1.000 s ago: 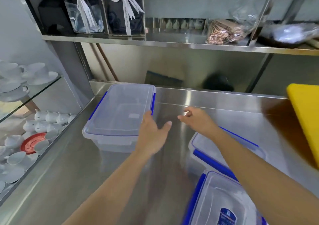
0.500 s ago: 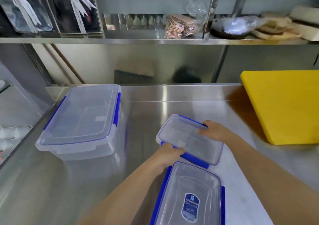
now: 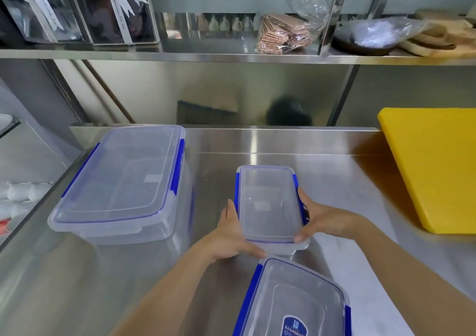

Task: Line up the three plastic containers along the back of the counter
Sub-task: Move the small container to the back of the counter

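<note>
Three clear plastic containers with blue clips stand on the steel counter. The large container sits at the back left. The small container is in the middle, its long side running front to back. My left hand grips its near left side and my right hand grips its right side. The medium container, with a blue label on its lid, lies at the front edge just below the small one.
A yellow cutting board covers the counter's right side. A steel shelf overhead carries gift boxes, wrapped brown packets and bags. White cups sit on a lower shelf to the left.
Both hands left the large container and took hold of the small one. They turned it from a slant to straight, long side front to back. The view swung right.
</note>
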`<action>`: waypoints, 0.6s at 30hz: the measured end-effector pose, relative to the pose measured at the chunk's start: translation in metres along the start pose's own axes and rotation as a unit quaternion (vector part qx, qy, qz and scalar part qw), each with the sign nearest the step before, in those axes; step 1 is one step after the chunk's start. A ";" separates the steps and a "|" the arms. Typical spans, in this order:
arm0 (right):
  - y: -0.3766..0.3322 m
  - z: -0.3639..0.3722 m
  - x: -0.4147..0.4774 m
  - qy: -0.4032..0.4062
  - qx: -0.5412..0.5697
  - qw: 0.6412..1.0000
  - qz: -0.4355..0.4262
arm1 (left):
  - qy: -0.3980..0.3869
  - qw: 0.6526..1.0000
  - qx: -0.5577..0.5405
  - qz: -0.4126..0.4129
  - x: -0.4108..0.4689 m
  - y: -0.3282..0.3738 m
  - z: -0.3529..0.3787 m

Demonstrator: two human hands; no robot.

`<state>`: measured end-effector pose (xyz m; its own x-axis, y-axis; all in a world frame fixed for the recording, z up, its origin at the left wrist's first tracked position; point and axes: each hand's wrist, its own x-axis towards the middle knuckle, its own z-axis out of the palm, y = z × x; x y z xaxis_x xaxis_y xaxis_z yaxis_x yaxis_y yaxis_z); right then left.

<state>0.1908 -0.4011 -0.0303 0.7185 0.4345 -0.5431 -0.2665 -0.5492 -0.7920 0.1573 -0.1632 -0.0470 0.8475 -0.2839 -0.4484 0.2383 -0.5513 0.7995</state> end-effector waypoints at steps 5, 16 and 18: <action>-0.012 0.009 0.009 0.014 -0.028 0.999 -0.009 | 0.098 0.994 0.011 0.052 0.001 -0.008 -0.005; -0.023 0.000 0.059 0.170 -0.023 0.981 -0.085 | 0.272 0.956 0.042 0.105 0.037 -0.012 -0.025; -0.025 -0.002 0.064 0.178 -0.020 0.980 -0.089 | 0.273 0.955 0.065 0.093 0.044 -0.011 -0.028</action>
<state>0.2448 -0.3607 -0.0447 0.9321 0.2525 -0.2598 -0.0968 -0.5177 -0.8501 0.2050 -0.1480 -0.0643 0.9990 0.0450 0.0008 0.0280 -0.6340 0.7728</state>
